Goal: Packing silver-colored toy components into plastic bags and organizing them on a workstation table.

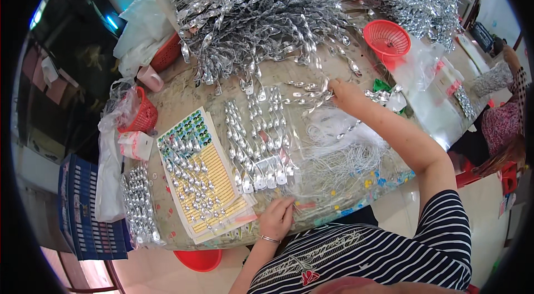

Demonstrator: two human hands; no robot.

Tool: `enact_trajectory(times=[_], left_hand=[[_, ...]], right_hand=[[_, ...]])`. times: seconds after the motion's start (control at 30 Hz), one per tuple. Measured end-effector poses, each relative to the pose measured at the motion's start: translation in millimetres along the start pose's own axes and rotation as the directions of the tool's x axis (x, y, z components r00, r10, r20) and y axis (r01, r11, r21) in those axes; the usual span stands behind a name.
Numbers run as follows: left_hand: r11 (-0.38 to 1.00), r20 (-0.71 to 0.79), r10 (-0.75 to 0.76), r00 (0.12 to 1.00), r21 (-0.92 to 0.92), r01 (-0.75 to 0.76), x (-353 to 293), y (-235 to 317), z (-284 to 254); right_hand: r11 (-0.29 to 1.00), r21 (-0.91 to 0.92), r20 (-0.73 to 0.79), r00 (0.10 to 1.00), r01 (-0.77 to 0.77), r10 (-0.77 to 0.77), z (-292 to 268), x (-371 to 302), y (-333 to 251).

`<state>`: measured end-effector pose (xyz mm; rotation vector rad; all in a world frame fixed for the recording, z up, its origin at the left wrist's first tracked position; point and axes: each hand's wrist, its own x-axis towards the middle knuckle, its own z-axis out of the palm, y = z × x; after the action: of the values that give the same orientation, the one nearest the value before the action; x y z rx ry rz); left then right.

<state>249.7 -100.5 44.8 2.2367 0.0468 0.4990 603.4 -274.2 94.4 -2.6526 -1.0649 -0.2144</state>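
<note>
My right hand (pixel 346 95) reaches across the table, its fingers closed on a few silver twisted strips (pixel 315 94) that point left. Close by the near table edge, my left hand (pixel 277 219) rests with its fingers curled together; whatever they may hold is too small to make out. Just beyond it, rows of silver spiral strips (pixel 256 138) lie side by side on clear plastic, their rounded ends towards me. A tangle of thin white strings (pixel 342 132) spreads below my right forearm. Left of the rows is a sheet of oval stickers (pixel 214 166), with small silver pieces scattered over it.
A large heap of silver strips (pixel 261 21) fills the far side. Red baskets (pixel 386 38) stand far right and at left, near a pink mug (pixel 150 78). Packed strips (pixel 140 205) lie at the left edge. Another person (pixel 503 121) sits at far right.
</note>
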Motion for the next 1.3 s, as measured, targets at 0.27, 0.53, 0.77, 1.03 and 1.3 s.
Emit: enact_trajectory(times=[0.27,0.53,0.77,1.03,1.3], left_hand=[[0.999,-0.027,-0.047,0.999,-0.022,0.047,-2.1,4.0,-0.5],[0.999,-0.021,-0.052,0.998,-0.007,0.052,0.5,5.3,2.9],[0.994,0.051,-0.099,0.994,-0.031,0.101,6.6,5.0,0.1],[0.995,0.044,-0.098,0.994,-0.019,0.099,3.4,-0.2,-5.5],[0.996,0.04,-0.081,0.996,-0.026,0.082,5.5,-3.2,-4.6]], right_hand=[[0.988,-0.123,-0.007,0.995,-0.096,0.096,1.9,28.9,-13.6],[0.859,0.34,0.008,0.915,-0.382,0.404,34.5,104.7,2.4],[0.895,0.304,-0.015,0.937,-0.327,0.348,19.7,113.5,26.2],[0.985,0.173,-0.142,0.989,-0.012,0.037,-35.1,76.3,-39.4],[0.97,-0.241,0.155,0.987,0.007,0.032,7.5,57.9,-19.8]])
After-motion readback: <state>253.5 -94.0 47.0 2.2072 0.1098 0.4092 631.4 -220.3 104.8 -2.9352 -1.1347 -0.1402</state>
